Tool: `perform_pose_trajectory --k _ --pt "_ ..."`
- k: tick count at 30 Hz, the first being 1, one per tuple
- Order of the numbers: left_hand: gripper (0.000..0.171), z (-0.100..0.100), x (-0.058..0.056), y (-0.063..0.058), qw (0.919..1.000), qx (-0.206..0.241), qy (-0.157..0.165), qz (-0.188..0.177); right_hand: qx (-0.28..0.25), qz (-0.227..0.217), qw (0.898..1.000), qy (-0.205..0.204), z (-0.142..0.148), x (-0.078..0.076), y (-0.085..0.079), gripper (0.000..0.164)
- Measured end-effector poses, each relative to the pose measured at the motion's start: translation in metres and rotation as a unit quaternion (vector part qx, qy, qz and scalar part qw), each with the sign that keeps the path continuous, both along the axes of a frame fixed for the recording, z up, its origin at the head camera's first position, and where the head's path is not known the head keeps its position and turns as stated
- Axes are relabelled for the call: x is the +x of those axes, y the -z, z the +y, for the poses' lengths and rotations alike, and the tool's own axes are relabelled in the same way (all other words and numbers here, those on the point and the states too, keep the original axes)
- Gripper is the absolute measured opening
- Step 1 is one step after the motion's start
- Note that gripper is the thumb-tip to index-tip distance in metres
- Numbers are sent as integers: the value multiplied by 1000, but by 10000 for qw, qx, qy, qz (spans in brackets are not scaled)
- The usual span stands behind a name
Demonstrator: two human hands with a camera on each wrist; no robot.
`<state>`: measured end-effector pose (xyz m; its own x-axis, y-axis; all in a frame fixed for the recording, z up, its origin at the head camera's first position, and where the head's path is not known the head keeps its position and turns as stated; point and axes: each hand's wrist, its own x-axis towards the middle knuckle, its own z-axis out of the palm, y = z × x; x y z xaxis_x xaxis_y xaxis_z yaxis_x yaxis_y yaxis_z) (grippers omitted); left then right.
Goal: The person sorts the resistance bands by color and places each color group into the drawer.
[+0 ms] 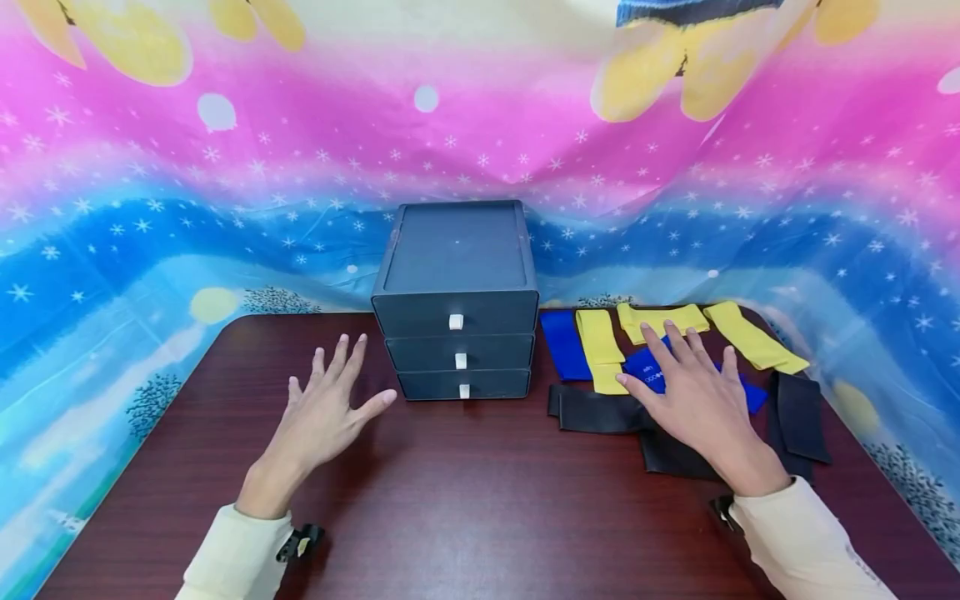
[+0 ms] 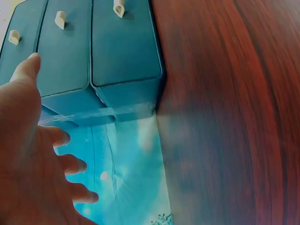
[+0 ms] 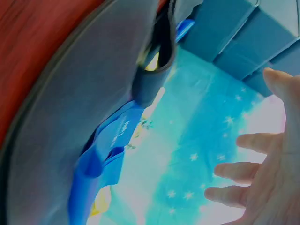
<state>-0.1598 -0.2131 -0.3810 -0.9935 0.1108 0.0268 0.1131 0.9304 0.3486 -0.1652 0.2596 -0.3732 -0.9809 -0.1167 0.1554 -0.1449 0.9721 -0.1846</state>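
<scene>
Neither of my hands grasps anything. My left grip (image 1: 326, 414) is released, its fingers spread over the left half of the dark reddish-brown wood-grain counter (image 1: 480, 508). My right grip (image 1: 697, 400) is just as empty, fanned above a loose spread near the far right corner; the right wrist view shows space between my fingers and what lies there. I see smooth, flat blue bands (image 1: 565, 346), one with white print, bright yellow flat bands (image 1: 757, 337) by the far edge, and wide matte black bands (image 1: 798, 417) nearer me and toward the right edge. Several overlap, all lie out, and I judge that handling them has hardly begun. At the middle of the far edge stands a dark grey plastic three-drawer box (image 1: 455, 250) with small white pulls (image 1: 461, 361). Every drawer is closed, so I cannot tell whether anything already lies inside.
</scene>
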Motion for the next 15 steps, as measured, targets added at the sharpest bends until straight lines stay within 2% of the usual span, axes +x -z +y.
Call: perform_pose_trajectory --k 8,12,15 --pt "91 6 1 -11 9954 916 172 -203 -139 520 9984 -181 -26 8 -14 87" --pt "86 7 1 -18 9904 1337 297 -177 -247 1016 9939 -342 -39 13 -18 84" --pt "84 6 0 -22 9854 1652 373 -168 -292 1494 9869 -538 -48 15 -19 82"
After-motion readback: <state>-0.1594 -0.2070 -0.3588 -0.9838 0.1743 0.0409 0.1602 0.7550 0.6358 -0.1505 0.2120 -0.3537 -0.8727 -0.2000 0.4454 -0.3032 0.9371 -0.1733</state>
